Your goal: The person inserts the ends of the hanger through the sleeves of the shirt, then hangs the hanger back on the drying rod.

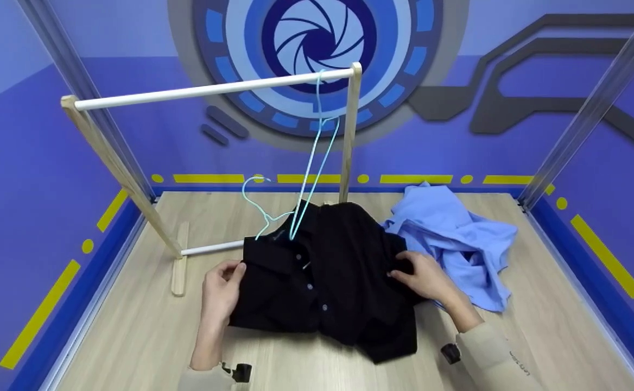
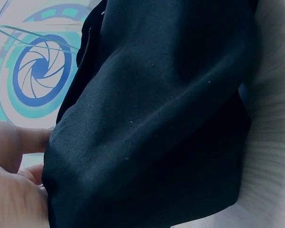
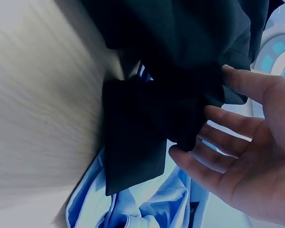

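Observation:
A black button-up shirt [image 1: 349,260] is held spread above the tabletop, its collar toward the rack. A light-blue hanger [image 1: 267,217] sits in the collar, hook sticking up and most of its frame hidden by cloth. At the shirt's left edge my left hand [image 1: 222,288] pinches the fabric between thumb and fingers; the left wrist view shows the fingertips [image 2: 35,140] going behind the cloth. My right hand [image 1: 425,277] is at the shirt's right side. In the right wrist view its fingers [image 3: 228,142] are spread and fairly straight, tips touching the dark fabric.
Behind the shirt stands a wooden rack with a white rail [image 1: 214,91]. Another light-blue hanger [image 1: 312,152] hangs from the rail's right end, its lower tip overlapping the shirt. A crumpled blue garment [image 1: 458,233] lies on the wooden table [image 1: 132,336] at right.

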A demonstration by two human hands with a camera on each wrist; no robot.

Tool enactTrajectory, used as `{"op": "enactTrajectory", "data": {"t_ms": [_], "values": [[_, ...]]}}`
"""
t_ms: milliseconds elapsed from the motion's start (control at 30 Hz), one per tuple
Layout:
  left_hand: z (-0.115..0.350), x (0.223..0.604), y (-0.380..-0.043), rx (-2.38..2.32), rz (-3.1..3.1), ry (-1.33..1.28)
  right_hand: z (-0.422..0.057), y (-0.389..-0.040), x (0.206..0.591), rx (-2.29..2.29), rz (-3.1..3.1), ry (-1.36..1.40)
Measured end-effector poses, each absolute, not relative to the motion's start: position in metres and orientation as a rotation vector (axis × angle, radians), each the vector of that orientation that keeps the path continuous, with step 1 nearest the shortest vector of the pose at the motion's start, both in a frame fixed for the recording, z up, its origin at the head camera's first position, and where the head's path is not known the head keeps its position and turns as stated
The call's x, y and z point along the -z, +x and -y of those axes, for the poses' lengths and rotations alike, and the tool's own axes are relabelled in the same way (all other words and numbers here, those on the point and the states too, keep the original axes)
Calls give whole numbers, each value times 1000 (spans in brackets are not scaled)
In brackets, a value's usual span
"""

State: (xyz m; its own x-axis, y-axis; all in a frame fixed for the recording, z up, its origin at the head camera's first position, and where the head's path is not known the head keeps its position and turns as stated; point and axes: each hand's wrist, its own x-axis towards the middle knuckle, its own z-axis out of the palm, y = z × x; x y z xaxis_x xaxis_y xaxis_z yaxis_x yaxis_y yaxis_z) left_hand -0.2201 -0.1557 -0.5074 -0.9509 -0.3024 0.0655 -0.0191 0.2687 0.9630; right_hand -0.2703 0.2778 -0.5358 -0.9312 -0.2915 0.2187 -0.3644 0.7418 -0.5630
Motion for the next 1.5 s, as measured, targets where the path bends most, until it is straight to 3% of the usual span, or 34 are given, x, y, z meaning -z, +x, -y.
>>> {"op": "enactTrajectory", "data": {"t_ms": [1500], "values": [[184,483,-198,1854,2116,427,-279,-272,544,-1034,2744,597]]}}
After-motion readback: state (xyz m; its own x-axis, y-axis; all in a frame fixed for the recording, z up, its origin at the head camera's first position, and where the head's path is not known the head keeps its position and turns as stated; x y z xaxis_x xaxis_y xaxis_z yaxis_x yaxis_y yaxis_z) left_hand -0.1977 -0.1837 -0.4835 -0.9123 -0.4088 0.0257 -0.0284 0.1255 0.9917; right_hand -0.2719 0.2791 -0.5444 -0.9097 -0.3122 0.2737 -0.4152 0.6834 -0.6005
